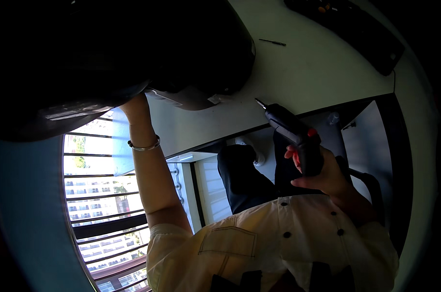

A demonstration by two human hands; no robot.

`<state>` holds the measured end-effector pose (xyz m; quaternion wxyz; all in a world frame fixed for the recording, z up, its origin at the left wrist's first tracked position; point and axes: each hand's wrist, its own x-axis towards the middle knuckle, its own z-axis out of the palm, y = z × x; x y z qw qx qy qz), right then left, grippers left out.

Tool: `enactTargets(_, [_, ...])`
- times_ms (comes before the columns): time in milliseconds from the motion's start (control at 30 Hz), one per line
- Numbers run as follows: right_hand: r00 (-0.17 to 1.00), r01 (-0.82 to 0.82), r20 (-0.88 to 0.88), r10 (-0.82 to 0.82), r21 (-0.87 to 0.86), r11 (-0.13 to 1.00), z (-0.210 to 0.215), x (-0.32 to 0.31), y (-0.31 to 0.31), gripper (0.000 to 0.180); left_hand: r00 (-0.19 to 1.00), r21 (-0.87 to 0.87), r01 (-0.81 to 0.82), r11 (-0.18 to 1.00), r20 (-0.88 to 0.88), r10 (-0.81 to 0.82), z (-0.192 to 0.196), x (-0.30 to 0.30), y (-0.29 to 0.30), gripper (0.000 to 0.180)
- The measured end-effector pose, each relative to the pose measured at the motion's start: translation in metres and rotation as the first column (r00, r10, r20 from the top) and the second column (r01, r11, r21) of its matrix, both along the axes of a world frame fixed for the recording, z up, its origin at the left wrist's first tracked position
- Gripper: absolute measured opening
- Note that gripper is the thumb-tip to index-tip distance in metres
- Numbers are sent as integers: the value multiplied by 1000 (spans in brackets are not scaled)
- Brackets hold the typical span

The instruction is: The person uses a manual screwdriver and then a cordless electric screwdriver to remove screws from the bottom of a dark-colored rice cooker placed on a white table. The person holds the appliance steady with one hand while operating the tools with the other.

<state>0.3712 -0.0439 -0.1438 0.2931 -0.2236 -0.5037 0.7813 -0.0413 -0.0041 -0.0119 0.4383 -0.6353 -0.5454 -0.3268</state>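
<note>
In my right hand (327, 175) is a black cordless screwdriver (291, 125) with red buttons. The fingers wrap round its handle, and its metal bit points up and left over the table's near edge. My left arm reaches up to a large, dark, rounded object (206, 58) whose kind is too dim to make out. Only the wrist end of my left hand (135, 106) shows; its fingers are hidden behind that object. A thin bracelet circles the left forearm.
On the pale table (298, 78) lie a small thin screwdriver or bit (272, 43) and, at the far right, a long black device (356, 34) with a cable. A window with blinds (101, 194) is on the left. A dark chair armrest (369, 187) stands at the right.
</note>
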Motion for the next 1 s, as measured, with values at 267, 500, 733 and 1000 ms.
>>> enactTargets(267, [989,66,120,-89,181,981,5,15,-11,39,980,1,-175,984,-94,175,4,31,-6,13])
enactTargets(500, [964,214,70,-255,358,909,-15,3,-13,31,997,20,-26,999,72,24,-4,16,-2,13])
enactTargets(733, [974,228,-81,-213,314,922,-22,-21,2,31,860,-3,87,996,505,-74,2,37,-8,18])
enactTargets(1000, [982,186,-102,-161,321,929,-26,-29,9,28,947,73,93,993,301,-111,0,19,-2,13])
